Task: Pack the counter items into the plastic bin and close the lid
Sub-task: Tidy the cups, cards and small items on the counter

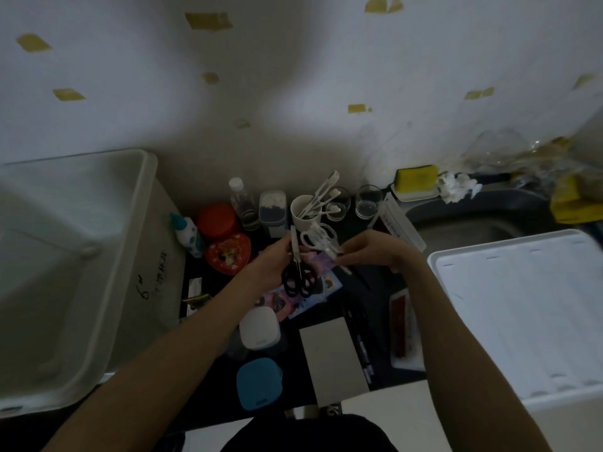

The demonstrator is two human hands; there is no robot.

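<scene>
My left hand [272,261] grips black-handled scissors [298,275] by the blades, handles hanging down toward me. My right hand [368,251] pinches white-handled scissors [318,238], whose loops point left toward the white cup. Both hands hover over the dark counter [362,308] above some colourful cards [313,295]. The open translucent plastic bin [75,256] stands at the left, its inside looking bare. Its white lid [522,308] lies at the right.
At the back stand a white cup with toothbrushes [306,210], a clear bottle [243,203], a red jar [217,221], a heart-shaped tin [228,254] and two small glasses [368,201]. Nearer me lie a white case [259,327], a blue case [259,383] and a grey card [331,360]. A sink [473,223] is at the right.
</scene>
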